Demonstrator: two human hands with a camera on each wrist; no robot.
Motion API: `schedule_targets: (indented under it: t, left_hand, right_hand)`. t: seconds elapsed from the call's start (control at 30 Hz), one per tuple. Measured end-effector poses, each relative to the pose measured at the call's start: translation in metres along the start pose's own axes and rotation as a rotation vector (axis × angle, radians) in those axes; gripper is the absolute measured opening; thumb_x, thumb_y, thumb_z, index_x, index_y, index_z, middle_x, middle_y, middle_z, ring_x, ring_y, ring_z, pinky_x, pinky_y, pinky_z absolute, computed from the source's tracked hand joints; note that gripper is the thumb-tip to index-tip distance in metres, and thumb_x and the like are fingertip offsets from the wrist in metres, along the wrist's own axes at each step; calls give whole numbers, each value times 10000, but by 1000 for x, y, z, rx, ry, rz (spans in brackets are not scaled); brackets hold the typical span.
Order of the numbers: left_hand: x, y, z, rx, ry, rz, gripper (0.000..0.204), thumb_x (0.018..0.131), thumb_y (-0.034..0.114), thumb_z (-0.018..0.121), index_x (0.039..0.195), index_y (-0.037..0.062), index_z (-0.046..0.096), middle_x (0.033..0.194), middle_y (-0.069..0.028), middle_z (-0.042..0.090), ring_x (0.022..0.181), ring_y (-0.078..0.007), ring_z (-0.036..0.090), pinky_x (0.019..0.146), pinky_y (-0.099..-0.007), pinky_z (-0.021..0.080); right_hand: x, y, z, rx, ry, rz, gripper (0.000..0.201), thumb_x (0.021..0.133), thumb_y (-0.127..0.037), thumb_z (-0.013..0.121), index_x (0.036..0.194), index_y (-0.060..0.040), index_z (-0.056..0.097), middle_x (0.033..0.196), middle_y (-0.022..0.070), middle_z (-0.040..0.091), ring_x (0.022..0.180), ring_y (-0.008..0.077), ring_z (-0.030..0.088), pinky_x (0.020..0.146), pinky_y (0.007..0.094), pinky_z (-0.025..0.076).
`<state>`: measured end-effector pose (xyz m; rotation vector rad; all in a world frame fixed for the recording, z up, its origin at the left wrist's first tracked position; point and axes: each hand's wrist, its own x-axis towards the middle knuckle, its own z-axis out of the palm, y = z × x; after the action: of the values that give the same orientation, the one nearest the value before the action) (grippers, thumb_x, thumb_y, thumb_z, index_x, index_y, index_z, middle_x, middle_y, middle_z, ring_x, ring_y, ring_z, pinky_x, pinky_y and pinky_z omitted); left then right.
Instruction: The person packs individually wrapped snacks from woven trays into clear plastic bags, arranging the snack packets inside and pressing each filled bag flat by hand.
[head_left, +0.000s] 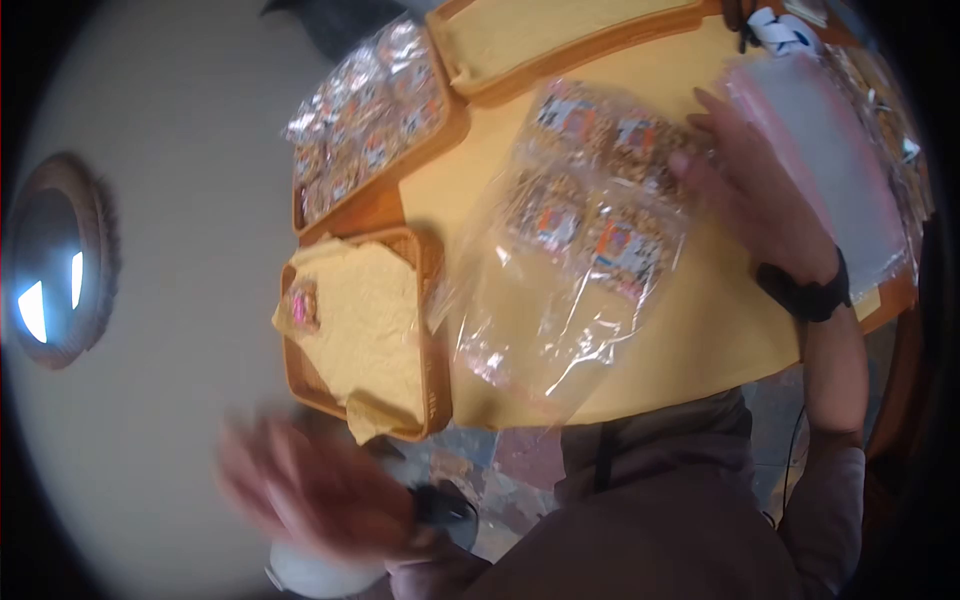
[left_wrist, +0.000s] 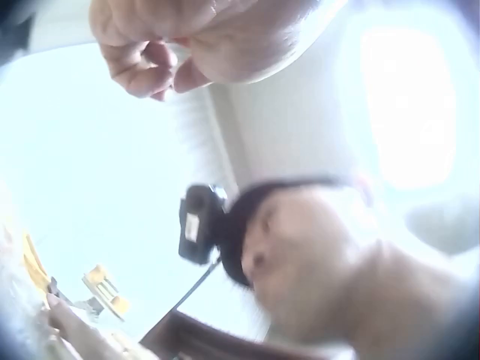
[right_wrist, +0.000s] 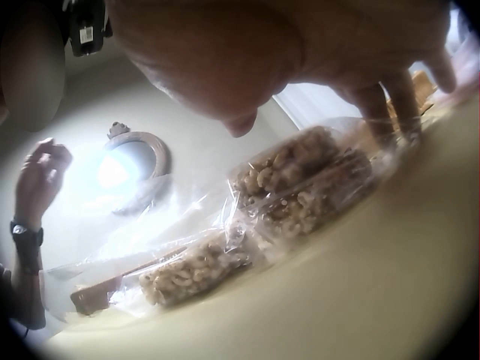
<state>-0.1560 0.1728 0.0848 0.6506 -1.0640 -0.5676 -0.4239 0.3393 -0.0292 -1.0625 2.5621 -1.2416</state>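
A large clear plastic bag lies on the yellow-covered table, with several packets of nuts grouped in its far half. My right hand is at the bag's right edge, its fingers extended. In the right wrist view those fingers reach down to the end of the bag beside the nut packets. Blurred by motion, my left hand is raised in front of the small basket. The left wrist view shows that hand with loosely bent fingers and nothing in them.
A lined wicker basket at the left holds one small packet. Behind it, another basket is filled with shiny packets. A third lined basket stands at the back. Flat clear bags with pink edges lie at the right.
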Motion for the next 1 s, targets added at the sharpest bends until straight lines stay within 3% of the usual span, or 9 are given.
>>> schedule_targets:
  t: [0.03,0.1,0.17,0.23,0.4,0.63,0.87,0.93,1.0]
  left_hand:
    - [48,-12,-21,-322,-768,-452,230,1055,129,552,1196,-47,509,1041,-56,537,757,-41,467,499,-189,408]
    - [92,-63,25,-619,-870,-1011,112,1079,99,526,1102,-10,535,950,-37,566,640,-35,413,444,-185,310]
    - [117,-113,55,-603,-818,-1305,107,1087,100,517,1118,2,545,927,-31,572,615,-33,403,440,-188,292]
    - [126,-153,70,-516,-881,-1349,129,1092,117,519,1149,4,547,911,-28,578,601,-32,409,445,-181,297]
    - [134,-190,91,-434,-914,-1288,165,1096,114,513,1204,-8,546,827,-4,554,573,-26,408,433,-184,288]
    - [149,-238,127,-276,-999,-1215,164,1065,173,590,1163,42,578,794,26,516,579,-23,400,447,-183,292]
    - [178,-315,198,202,-1041,-709,144,1024,133,600,1027,-2,652,783,-3,548,586,-74,454,489,-219,336]
    - [168,-327,213,512,-979,-330,282,974,277,698,942,-4,694,802,-38,603,622,-108,527,527,-257,395]
    - [157,-330,222,621,-1086,-354,373,921,361,751,923,-10,705,799,-48,622,639,-123,553,549,-298,422]
  right_hand:
    - [0,4,7,11,34,-41,754,1007,-417,658,1500,87,392,1165,230,674,1173,319,614,1018,394,452]
    - [-3,-8,10,159,22,17,720,1010,-373,669,1506,69,394,1221,216,650,1123,278,631,965,371,479]
    - [-3,-16,10,305,27,71,690,1012,-329,680,1512,52,396,1277,201,626,1073,238,649,913,349,506]
    - [-3,-8,9,258,23,79,664,1019,-288,677,1526,30,390,1352,181,578,997,169,644,849,299,521]
    - [-8,0,13,253,44,84,644,1025,-242,659,1555,-6,379,1398,175,548,973,148,614,845,293,516]
    - [-7,-16,7,243,-6,176,684,1011,-169,615,1604,-32,302,1562,214,425,1417,287,449,1164,391,365]
    - [-2,-9,-5,-54,-126,58,773,1004,-340,616,1598,21,277,1604,244,382,1498,380,363,1228,485,262]
    - [-2,-11,-5,-51,-130,72,767,1006,-348,589,1603,15,274,1603,235,394,1509,372,352,1234,482,255]
    - [0,-11,-5,-46,-131,90,761,1008,-357,562,1608,9,271,1601,227,406,1520,365,341,1241,478,248]
